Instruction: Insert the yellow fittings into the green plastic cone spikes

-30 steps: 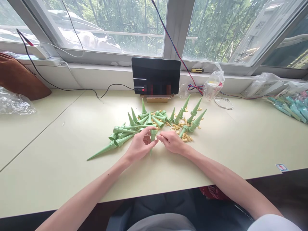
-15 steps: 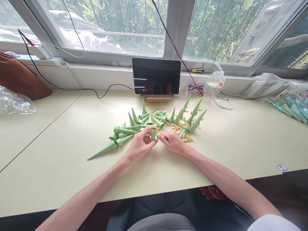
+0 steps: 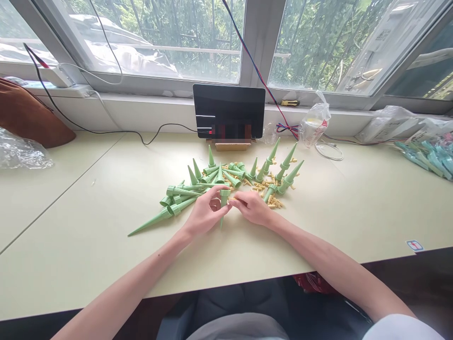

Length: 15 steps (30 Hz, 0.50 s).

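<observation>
My left hand (image 3: pixel 205 212) is closed around a green plastic cone spike (image 3: pixel 223 200), wide end up and tip pointing down towards me. My right hand (image 3: pixel 252 207) pinches a small yellow piece (image 3: pixel 231 199) right beside the cone's open end. Just beyond my hands lies a heap of green cone spikes (image 3: pixel 215 179), some lying flat, some standing point up. Several small yellow pieces (image 3: pixel 271 188) are scattered among them to the right. A nested row of cones (image 3: pixel 159 217) stretches out to the left of my left hand.
A dark tablet (image 3: pixel 229 112) leans at the back under the window. Cables (image 3: pixel 116 132) run across the pale table (image 3: pixel 88 245). A brown bag (image 3: pixel 28 113) and crumpled plastic (image 3: pixel 21 153) lie far left. A plastic bag (image 3: pixel 314 123) and teal parts (image 3: pixel 430 158) lie right.
My right hand has brought the yellow piece a little closer to the cone's open end. Otherwise both hands stay where they were.
</observation>
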Each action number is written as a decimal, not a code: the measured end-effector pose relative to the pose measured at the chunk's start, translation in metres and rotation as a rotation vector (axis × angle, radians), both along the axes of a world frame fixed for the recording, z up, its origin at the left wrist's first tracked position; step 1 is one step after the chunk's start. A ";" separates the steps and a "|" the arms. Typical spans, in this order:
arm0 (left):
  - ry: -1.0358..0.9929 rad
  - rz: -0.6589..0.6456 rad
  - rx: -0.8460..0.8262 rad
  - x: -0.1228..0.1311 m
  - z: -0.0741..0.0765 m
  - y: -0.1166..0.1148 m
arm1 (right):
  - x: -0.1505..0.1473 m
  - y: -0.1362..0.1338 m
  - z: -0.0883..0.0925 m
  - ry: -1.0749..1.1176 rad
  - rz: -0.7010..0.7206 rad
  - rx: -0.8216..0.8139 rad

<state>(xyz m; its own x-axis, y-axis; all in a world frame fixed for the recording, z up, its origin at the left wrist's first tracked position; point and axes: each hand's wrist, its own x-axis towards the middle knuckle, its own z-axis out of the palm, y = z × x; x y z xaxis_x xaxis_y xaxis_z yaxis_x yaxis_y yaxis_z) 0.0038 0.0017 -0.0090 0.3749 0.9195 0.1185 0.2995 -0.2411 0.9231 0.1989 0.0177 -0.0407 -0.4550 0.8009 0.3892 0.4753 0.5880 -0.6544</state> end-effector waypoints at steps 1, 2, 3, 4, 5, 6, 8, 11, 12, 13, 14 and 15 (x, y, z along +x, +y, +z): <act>-0.001 0.000 0.003 0.000 0.000 0.000 | 0.000 0.000 0.000 -0.008 0.000 0.003; -0.002 0.000 0.005 0.000 -0.001 0.000 | 0.000 0.000 0.000 -0.015 0.000 0.006; -0.002 0.000 0.007 0.000 -0.001 -0.001 | 0.001 0.000 -0.001 -0.021 0.001 0.009; -0.002 0.000 0.007 0.001 -0.001 -0.001 | 0.001 0.000 -0.001 -0.027 0.001 0.011; -0.001 0.001 0.006 0.001 -0.002 -0.001 | 0.001 0.000 -0.001 -0.032 0.002 0.012; 0.001 0.001 0.006 0.001 -0.002 -0.001 | 0.001 0.000 -0.001 -0.037 0.004 0.012; 0.003 0.006 0.010 0.001 -0.002 -0.002 | 0.001 0.000 -0.001 -0.044 0.006 0.012; 0.007 0.013 0.019 0.002 -0.003 -0.004 | 0.001 -0.001 -0.001 -0.055 0.007 0.016; 0.008 0.013 0.020 0.002 -0.003 -0.004 | 0.001 -0.001 -0.001 -0.060 0.008 0.018; 0.010 0.013 0.020 0.002 -0.002 -0.004 | 0.001 -0.001 0.000 -0.065 0.008 0.020; 0.012 0.013 0.021 0.003 -0.002 -0.005 | 0.001 -0.001 0.000 -0.070 0.009 0.020; 0.016 0.013 0.023 0.003 -0.002 -0.005 | 0.001 -0.002 0.000 -0.072 0.011 0.020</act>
